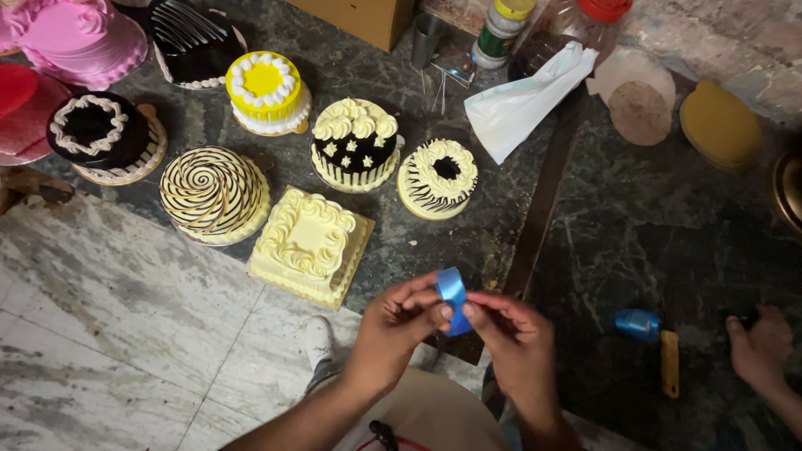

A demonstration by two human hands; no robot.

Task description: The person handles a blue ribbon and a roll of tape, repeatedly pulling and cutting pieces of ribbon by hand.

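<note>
My left hand [397, 321] and my right hand [514, 334] meet in front of me and pinch a short strip of shiny blue ribbon [453, 294] between thumbs and fingers. The ribbon bends upward between the two hands. Just beyond them stands a square cream cake [309, 244] with piped rosettes. Further back sit a round cake with a zebra pattern and cream ring [437, 179] and a dark cake topped with cream swirls and stars [356, 144].
Several more cakes fill the dark marble counter [493, 217]: swirled [214, 193], yellow [267, 90], chocolate [104, 135], pink [79, 38]. A white cloth [522, 100], jars [501, 32], gold cake boards [720, 125], a blue ribbon roll [637, 323] and another person's hand [760, 347] lie right.
</note>
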